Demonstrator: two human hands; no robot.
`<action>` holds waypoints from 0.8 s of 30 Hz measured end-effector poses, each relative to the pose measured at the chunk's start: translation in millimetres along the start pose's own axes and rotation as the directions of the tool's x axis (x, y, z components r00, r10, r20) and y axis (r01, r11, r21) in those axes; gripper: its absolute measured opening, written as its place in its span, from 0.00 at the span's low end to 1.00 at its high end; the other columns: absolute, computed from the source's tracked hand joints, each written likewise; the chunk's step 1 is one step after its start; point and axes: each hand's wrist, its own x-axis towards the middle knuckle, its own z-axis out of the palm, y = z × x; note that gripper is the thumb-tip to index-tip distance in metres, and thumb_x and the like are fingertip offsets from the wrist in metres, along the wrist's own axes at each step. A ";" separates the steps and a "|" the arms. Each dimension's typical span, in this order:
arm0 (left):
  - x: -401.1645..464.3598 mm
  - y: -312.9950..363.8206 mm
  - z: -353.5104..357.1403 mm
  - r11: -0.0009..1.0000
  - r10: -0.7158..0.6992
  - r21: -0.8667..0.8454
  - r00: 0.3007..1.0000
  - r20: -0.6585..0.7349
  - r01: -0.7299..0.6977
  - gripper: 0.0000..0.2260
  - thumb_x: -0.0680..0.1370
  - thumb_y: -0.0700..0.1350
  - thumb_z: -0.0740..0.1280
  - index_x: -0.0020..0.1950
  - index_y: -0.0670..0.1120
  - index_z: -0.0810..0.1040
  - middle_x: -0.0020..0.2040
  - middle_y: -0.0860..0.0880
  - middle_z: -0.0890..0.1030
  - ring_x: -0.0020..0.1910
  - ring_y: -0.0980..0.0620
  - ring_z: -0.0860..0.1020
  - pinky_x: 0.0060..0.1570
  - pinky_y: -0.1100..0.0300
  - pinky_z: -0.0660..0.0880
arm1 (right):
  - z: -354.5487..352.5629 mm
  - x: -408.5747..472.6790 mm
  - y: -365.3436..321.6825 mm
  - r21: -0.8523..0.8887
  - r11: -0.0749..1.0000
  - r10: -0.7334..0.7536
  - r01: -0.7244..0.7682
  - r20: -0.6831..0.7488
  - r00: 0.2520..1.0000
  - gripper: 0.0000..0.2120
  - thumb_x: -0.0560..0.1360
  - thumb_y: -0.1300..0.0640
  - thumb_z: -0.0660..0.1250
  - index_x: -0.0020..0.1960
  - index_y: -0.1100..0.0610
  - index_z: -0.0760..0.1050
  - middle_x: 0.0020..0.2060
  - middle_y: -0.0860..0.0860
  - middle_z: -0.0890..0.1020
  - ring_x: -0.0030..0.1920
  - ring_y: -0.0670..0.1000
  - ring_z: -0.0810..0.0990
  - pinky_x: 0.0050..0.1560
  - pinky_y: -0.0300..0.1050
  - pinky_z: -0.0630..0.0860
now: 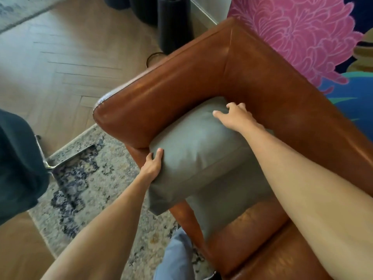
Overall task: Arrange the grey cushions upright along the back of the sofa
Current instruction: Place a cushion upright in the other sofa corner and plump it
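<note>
A grey cushion (193, 152) sits in the corner of the brown leather sofa (262, 81), wedged against the armrest (157, 98) and the backrest. Its near corner overhangs the front of the seat. My left hand (152, 165) grips the cushion's left edge near the armrest's front end, thumb on top. My right hand (236, 116) lies on the cushion's far top corner with fingers curled against the backrest. A second grey cushion (228, 197) lies under the first, partly hidden by it and by my right forearm.
A pink floral fabric (292, 33) hangs behind the backrest. A patterned rug (84, 178) covers the wooden floor to the left, with a dark chair on a metal leg (60, 160). Black cylinders (173, 23) stand beyond the armrest. My leg in jeans (175, 257) is below.
</note>
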 end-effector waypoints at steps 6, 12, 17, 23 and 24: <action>29.9 -5.8 -2.2 0.977 -0.088 -0.188 0.994 0.068 0.099 0.63 0.59 0.85 0.64 0.86 0.52 0.57 0.80 0.42 0.70 0.73 0.36 0.74 0.73 0.35 0.71 | 11.7 28.5 13.4 -0.043 0.979 0.200 -0.197 0.083 0.976 0.54 0.70 0.21 0.62 0.85 0.53 0.56 0.83 0.57 0.59 0.80 0.67 0.63 0.78 0.70 0.61; 29.7 -17.4 1.7 0.931 -0.163 -0.295 0.967 0.193 0.216 0.63 0.55 0.79 0.77 0.82 0.50 0.64 0.69 0.44 0.82 0.60 0.39 0.84 0.62 0.39 0.81 | 13.9 29.6 41.9 0.019 0.959 0.276 -0.281 0.149 0.950 0.64 0.60 0.17 0.66 0.85 0.52 0.58 0.82 0.57 0.65 0.80 0.64 0.65 0.77 0.65 0.65; 4.2 -15.1 4.8 0.965 -0.139 -0.190 0.966 0.217 0.181 0.53 0.56 0.74 0.81 0.75 0.50 0.75 0.65 0.50 0.84 0.62 0.47 0.82 0.64 0.48 0.77 | 3.1 11.8 76.8 0.163 0.947 0.237 -0.277 0.231 0.944 0.71 0.53 0.18 0.72 0.86 0.52 0.54 0.84 0.54 0.63 0.81 0.62 0.65 0.77 0.64 0.66; -34.1 6.3 14.1 0.993 0.018 -0.117 0.966 0.259 0.013 0.34 0.70 0.59 0.80 0.73 0.49 0.77 0.59 0.51 0.86 0.56 0.49 0.84 0.49 0.53 0.79 | -7.5 -30.7 132.8 0.330 0.914 0.154 -0.235 0.254 0.955 0.63 0.60 0.27 0.80 0.85 0.51 0.58 0.81 0.53 0.68 0.77 0.60 0.71 0.75 0.61 0.70; -43.0 11.2 17.7 0.995 0.050 -0.099 0.966 0.252 -0.026 0.31 0.73 0.55 0.80 0.73 0.49 0.77 0.57 0.51 0.86 0.54 0.50 0.84 0.45 0.55 0.79 | -9.3 -41.6 143.4 0.352 0.907 0.147 -0.233 0.255 0.956 0.58 0.63 0.31 0.81 0.84 0.51 0.60 0.79 0.53 0.71 0.75 0.60 0.73 0.74 0.61 0.72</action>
